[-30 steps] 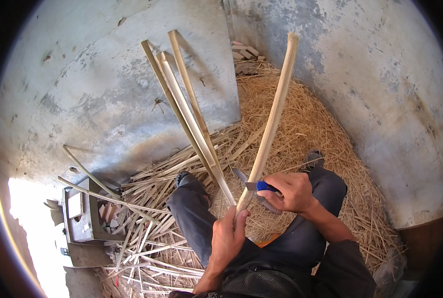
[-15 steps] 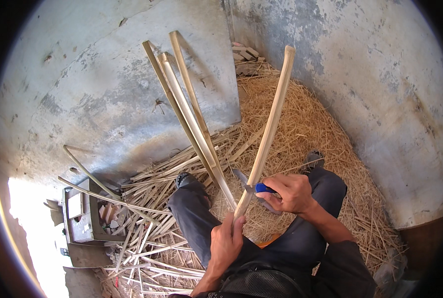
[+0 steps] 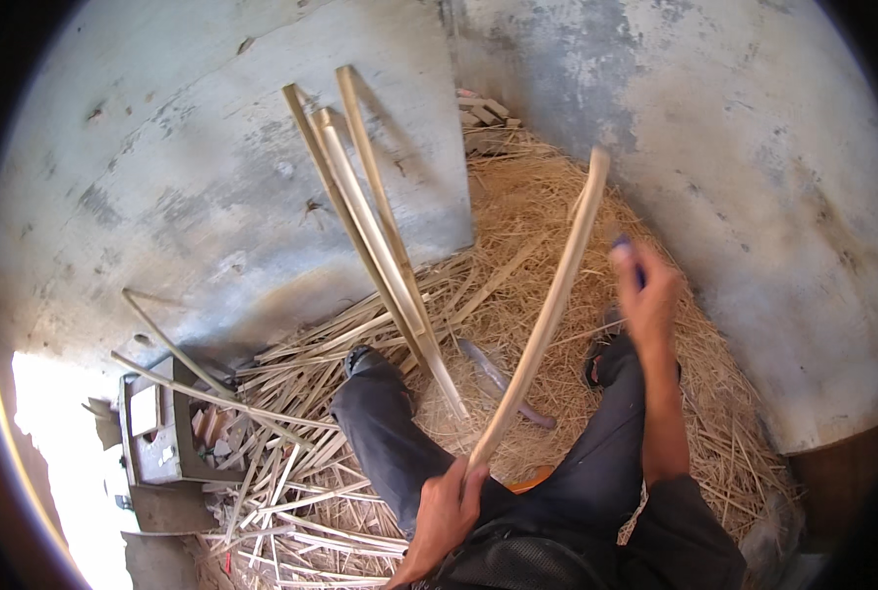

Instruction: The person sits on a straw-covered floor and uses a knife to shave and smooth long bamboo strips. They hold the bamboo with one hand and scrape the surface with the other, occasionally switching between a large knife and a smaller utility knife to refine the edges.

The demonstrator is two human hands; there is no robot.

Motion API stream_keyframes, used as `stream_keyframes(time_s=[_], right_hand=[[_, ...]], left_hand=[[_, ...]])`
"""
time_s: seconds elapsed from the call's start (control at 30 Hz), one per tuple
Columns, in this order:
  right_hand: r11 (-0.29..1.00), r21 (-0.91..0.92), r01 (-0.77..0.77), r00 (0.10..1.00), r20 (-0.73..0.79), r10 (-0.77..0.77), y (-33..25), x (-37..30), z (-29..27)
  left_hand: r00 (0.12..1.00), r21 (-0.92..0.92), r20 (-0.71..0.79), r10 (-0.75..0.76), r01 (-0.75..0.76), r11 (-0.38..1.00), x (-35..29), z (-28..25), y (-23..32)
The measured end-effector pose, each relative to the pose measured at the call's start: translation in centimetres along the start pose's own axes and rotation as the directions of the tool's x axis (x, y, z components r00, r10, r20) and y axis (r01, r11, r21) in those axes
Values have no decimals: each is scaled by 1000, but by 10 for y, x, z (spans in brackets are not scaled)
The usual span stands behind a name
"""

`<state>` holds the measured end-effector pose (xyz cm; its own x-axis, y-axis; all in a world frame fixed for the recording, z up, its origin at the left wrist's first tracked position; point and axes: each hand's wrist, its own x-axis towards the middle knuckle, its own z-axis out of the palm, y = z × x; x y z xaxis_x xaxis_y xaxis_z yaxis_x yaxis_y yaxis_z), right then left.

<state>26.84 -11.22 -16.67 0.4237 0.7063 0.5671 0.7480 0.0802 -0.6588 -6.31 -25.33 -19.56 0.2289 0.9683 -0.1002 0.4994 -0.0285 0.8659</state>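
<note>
My left hand (image 3: 444,506) is closed around the lower end of a long split bamboo strip (image 3: 545,315), which slants up and away to the right. Off to the right of the strip's upper half, my right hand (image 3: 648,290) is closed on a blue-handled cutting tool (image 3: 629,258). That hand is smeared by motion, and the tool's blade cannot be made out. Between my feet a curved blade with a handle (image 3: 498,374) lies on the floor, partly behind the strip.
Several bamboo strips (image 3: 365,211) lean on the left wall (image 3: 203,177). Loose strips (image 3: 301,344) and shavings (image 3: 517,197) cover the floor. At the left stands an open box (image 3: 178,428) with scraps in it. Broken bricks (image 3: 483,110) lie in the far corner.
My right hand has swung up and to the right with the blue-handled tool, off the strip. The strip's far end has dipped and shifted right; my left hand still holds its near end.
</note>
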Motion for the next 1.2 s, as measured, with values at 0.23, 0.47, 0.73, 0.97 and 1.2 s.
stream_keyframes(time_s=[0.23,0.47,0.73,0.97,1.2], right_hand=[[964,107,243,953,159,-258,-20,-17,-30],[880,319,351,812,364,-456,-58,-69,-6],[824,352,443,746,366,-557,-64,-77,-1],[792,328,514,701,371,-609,-67,-81,-4],[748,272,606,678,316,-664,-72,-90,0]], left_hand=[[990,-111,60,-130,136,985,-1,-14,-21],[982,-507,163,-101,171,845,25,-18,6],[985,-532,169,22,72,844,34,-18,17],[994,-443,85,62,-17,896,38,-18,27],[990,-161,-11,143,-143,977,40,-15,39]])
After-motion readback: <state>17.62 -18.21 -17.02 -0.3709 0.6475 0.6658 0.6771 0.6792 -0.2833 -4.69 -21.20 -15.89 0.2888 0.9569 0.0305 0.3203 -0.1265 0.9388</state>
